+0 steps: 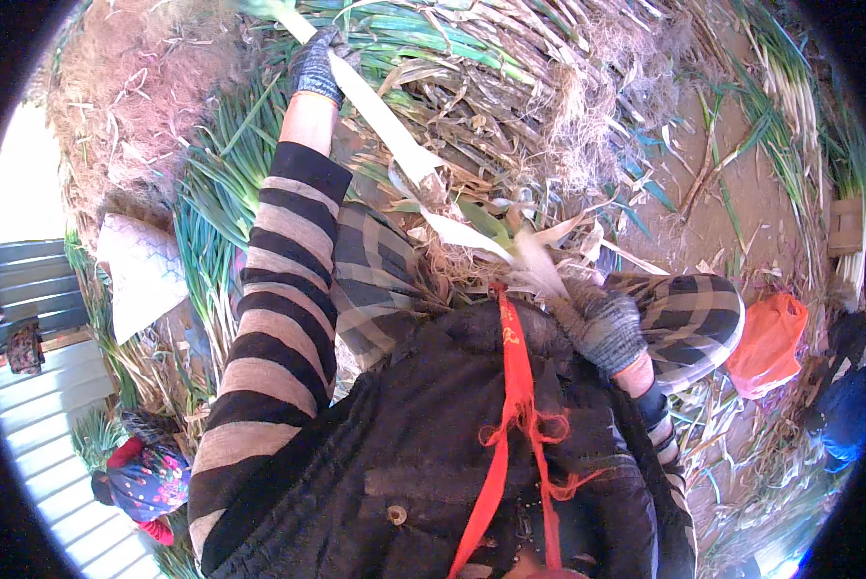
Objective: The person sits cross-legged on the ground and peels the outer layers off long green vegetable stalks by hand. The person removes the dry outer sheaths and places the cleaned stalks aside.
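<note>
My left hand (321, 69), in a grey knit glove, grips a thick white welsh onion or leek stalk (382, 119) near the top of the view. The stalk slants down to the right, and its brownish base lies above my lap. By my right thigh, my gloved right hand (610, 329) is closed around a blurred pale strip or stalk piece (538, 264), whose exact form I cannot tell. A loose white sheath (465, 235) lies between the stalk's base and that piece. Dry roots and peelings (462, 264) are heaped between my plaid-covered legs.
A bank of stalks (440, 43) with dry leaves lies ahead. Tangled roots (143, 108) pile up at left, beside green-leaved bundles (230, 166) and a pale sack (143, 279). An orange bag (770, 347) sits by my right knee. Another person (147, 478) is at lower left.
</note>
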